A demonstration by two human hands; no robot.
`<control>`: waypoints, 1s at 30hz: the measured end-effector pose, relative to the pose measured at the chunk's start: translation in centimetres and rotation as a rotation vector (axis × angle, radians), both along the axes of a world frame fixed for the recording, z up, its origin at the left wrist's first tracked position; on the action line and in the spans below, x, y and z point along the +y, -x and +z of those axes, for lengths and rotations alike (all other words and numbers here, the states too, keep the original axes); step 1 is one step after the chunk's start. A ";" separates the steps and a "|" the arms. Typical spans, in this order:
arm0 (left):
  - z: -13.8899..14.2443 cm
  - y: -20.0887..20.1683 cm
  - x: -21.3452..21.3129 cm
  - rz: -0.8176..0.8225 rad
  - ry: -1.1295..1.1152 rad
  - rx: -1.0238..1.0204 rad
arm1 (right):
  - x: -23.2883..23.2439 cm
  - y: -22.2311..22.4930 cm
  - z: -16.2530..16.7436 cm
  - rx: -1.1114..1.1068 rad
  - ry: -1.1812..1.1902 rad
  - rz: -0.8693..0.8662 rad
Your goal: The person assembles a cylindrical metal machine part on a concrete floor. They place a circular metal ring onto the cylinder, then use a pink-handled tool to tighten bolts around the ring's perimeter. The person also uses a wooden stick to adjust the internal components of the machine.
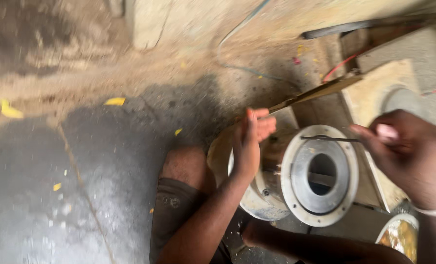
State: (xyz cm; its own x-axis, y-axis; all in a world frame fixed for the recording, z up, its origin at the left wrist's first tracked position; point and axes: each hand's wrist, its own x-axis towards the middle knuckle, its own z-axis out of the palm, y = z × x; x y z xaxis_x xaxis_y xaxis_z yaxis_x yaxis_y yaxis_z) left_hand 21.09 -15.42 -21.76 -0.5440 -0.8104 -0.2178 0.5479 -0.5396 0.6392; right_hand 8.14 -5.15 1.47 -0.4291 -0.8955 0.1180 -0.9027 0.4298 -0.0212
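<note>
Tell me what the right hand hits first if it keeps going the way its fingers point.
Probably nothing new: the right hand already pinches a thin dark rod lying across the round metal housing. Further left comes the left hand, though blur hides depth.

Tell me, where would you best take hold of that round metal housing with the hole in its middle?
Probably by the narrower body behind the wide flange, from the left, where the left hand already rests. The metal housing lies on its side with the flange face turned toward the camera; that flat face gives little to grip, and the thin rod held by the right hand crosses it.
</note>
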 end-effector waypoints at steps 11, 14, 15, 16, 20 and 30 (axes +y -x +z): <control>-1.5 -0.9 -0.6 0.273 -0.336 0.059 | 1.9 6.6 -8.7 -0.247 -0.202 0.020; -1.1 -1.1 -0.6 0.230 -0.371 0.062 | 3.4 7.8 -9.2 -0.264 -0.213 0.002; -1.0 -1.2 -0.7 0.220 -0.384 0.065 | 3.7 8.2 -9.3 -0.266 -0.218 -0.003; -1.0 -1.3 -0.7 0.219 -0.377 0.063 | 4.0 8.8 -9.4 -0.268 -0.226 -0.006; -0.9 -1.6 -0.7 0.226 -0.354 0.062 | 4.2 11.8 -10.1 -0.284 -0.259 -0.025; -1.1 -2.2 -0.8 0.261 -0.345 0.083 | 6.5 20.0 -14.5 -0.454 -0.127 0.101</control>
